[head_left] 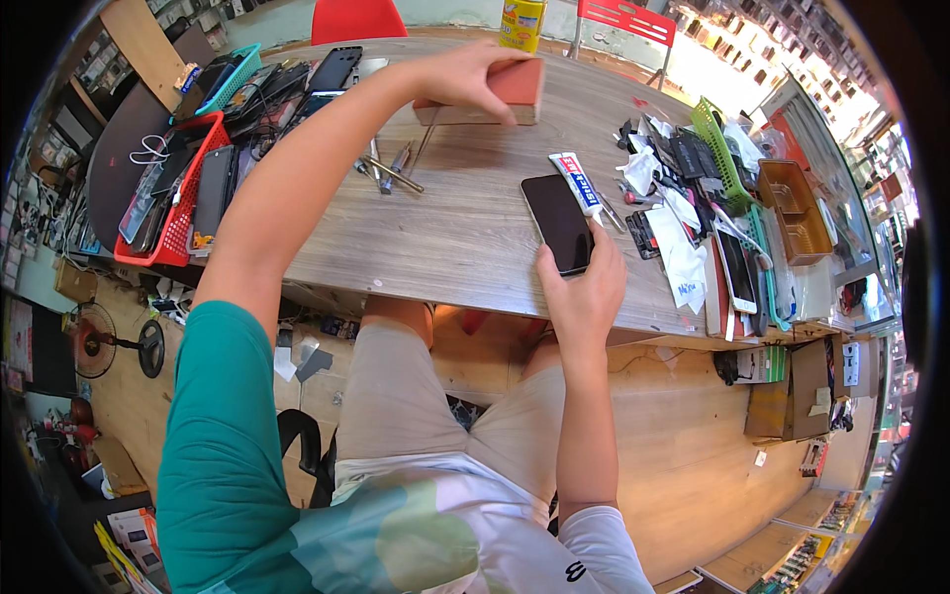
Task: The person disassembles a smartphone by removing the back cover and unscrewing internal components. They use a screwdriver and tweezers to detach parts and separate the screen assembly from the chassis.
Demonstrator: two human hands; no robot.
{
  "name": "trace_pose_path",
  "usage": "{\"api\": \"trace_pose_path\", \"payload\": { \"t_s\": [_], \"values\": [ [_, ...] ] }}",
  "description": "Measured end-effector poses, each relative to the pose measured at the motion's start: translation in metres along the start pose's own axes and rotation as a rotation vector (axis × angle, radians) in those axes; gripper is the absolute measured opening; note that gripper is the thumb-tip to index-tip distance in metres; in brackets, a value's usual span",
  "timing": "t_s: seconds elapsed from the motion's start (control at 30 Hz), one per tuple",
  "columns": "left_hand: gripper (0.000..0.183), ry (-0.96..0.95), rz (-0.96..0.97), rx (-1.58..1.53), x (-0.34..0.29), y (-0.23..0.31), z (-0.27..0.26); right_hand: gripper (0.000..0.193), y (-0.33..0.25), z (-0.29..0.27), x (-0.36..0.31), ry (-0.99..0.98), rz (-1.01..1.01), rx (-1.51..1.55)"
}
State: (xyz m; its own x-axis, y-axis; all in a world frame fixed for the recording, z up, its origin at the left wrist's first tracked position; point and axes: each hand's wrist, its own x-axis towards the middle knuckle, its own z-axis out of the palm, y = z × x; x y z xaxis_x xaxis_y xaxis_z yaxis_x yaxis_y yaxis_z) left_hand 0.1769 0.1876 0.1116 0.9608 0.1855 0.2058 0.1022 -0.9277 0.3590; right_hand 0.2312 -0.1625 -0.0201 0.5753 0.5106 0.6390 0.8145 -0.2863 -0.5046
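My left hand [469,77] reaches across to the far side of the table, thumb and fingers spread around a reddish-brown rectangular block [521,89] with paler sides. At the near edge, my right hand [586,294] grips the lower end of a black smartphone [556,220] between thumb and fingers. The phone lies on the wood-grain table [435,238], its dark screen facing up. A white, blue and red glue tube [576,184] lies along the phone's right edge. Several thin metal tools [396,170], apparently screwdrivers and tweezers, rest below the block.
Phones and cables fill a red basket [188,188] at the left, near a turquoise basket [233,79]. On the right are loose parts and papers [681,262], a green basket [722,148] and a brown tray [795,213]. Behind the block stands a yellow can [522,25].
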Motion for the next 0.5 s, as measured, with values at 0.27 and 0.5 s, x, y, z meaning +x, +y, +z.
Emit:
{"api": "trace_pose_path", "payload": {
  "t_s": [0.27, 0.5],
  "values": [
    [0.117, -0.099, 0.24, 0.048, -0.059, 0.11, 0.013, 0.062, 0.002, -0.009, 0.004, 0.061, 0.153, 0.123],
    [0.114, 0.064, 0.209, 0.113, -0.096, 0.105, 0.054, 0.059, -0.001, -0.003, 0.005, 0.078, 0.142, 0.096]
  ]
}}
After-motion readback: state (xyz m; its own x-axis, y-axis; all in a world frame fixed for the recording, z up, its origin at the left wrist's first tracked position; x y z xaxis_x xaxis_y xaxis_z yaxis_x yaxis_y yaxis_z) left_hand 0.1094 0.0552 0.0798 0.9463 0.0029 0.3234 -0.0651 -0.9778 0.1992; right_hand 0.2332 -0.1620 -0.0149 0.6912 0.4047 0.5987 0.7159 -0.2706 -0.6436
